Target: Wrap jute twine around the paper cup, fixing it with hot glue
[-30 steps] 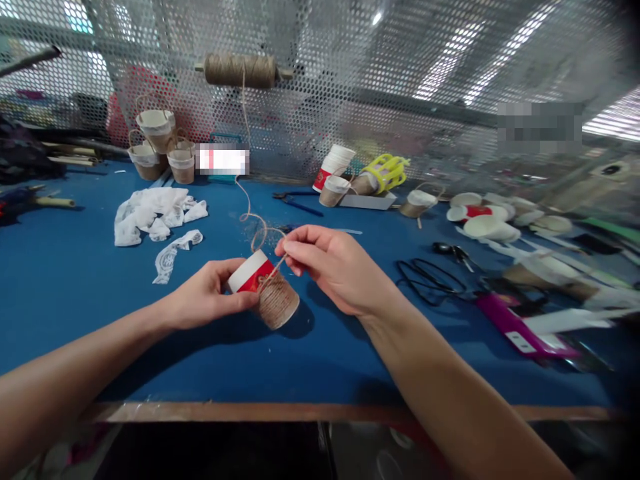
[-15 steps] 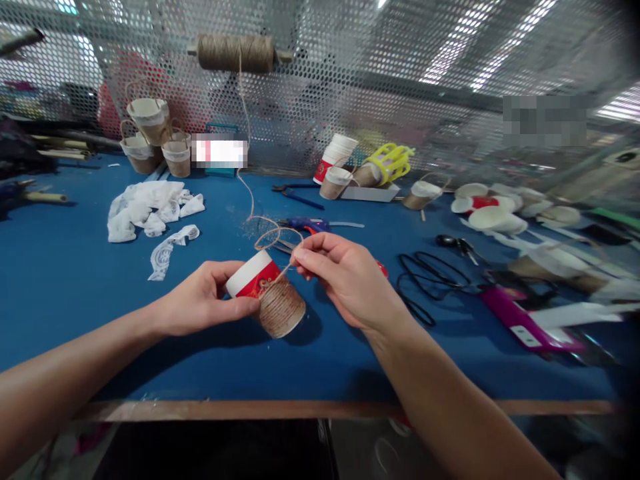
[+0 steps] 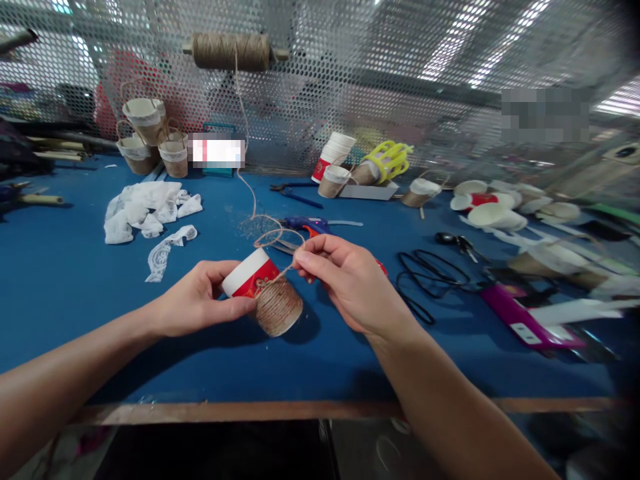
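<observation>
**A:** What has the left hand (image 3: 200,300) got?

**B:** A red and white paper cup (image 3: 263,290). It is tipped on its side low over the blue-topped table (image 3: 60,293), near the front edge. Thumb and fingers are curled closed around the end with the white rim. The base half of the cup is wound tight in brown twine. I cannot tell whether it touches the table.

**A:** And the right hand (image 3: 350,280)?

**B:** It is just beside the cup, on its right. Thumb and forefinger are pinched together on a thin brown jute strand (image 3: 253,203), close to where it leaves the wound part. The other fingers are loosely bent.

**A:** Where does that strand run?

**B:** It makes 1 loop behind the cup. Then it climbs across the table to a fat spool of the same twine (image 3: 231,51), which sits on a rod on the perforated metal screen (image 3: 400,67).

**A:** What lies around the hands?

**B:** A blue glue gun (image 3: 305,225) lies just behind the right hand. Crumpled white lace scraps (image 3: 145,210) are well to the left. At the back left stand 3 twine-covered cups with loop handles (image 3: 150,127). Towards the back middle is a stack of red and white paper cups (image 3: 334,155), near a yellow plastic frame (image 3: 390,160). Small black-handled scissors (image 3: 453,243) lie to the right, beyond some black loops that I cannot make out.
</observation>
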`<move>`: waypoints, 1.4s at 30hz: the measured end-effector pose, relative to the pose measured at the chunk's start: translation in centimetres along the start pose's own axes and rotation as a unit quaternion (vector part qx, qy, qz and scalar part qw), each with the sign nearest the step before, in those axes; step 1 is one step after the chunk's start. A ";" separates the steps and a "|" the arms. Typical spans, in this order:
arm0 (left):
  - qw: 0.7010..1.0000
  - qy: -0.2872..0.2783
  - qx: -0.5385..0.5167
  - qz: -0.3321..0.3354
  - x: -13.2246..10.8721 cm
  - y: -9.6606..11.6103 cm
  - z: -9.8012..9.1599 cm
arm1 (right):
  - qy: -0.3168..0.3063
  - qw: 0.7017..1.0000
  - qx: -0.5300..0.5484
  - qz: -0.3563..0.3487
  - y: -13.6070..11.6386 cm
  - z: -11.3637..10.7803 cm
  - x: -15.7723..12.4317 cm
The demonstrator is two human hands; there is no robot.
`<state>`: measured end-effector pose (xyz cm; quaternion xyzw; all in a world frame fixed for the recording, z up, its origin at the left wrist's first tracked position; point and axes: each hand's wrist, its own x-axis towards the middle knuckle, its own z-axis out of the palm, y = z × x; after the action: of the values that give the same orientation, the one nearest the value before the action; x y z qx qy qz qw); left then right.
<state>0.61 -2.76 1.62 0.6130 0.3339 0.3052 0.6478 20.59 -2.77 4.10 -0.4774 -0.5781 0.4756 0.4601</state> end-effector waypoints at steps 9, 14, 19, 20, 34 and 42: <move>1.000 -0.017 -0.008 0.019 -0.1 0.1 0.0 | -0.013 1.000 -0.007 0.006 0.6 0.2 0.3; 0.999 -0.018 0.004 0.047 -0.2 0.0 -0.1 | -0.013 0.999 -0.017 0.026 0.5 0.5 0.3; 0.997 -0.020 0.019 0.070 -0.2 0.1 -0.1 | -0.024 0.999 -0.039 0.025 0.7 0.7 0.2; 0.997 -0.021 0.021 0.072 -0.2 0.1 -0.1 | -0.029 0.998 -0.046 0.019 0.8 0.7 0.2; 0.995 -0.007 0.039 0.087 0.0 -0.1 -0.2 | -0.052 0.976 -0.209 -0.017 1.2 1.3 -0.4; 0.997 -0.034 -0.045 0.050 0.0 0.5 -0.1 | -0.042 0.973 -0.226 -0.008 1.4 1.2 -0.2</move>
<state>0.52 -2.71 2.16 0.6092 0.2668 0.3304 0.6697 19.61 -2.93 2.58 -0.5440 -0.6930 0.3490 0.3196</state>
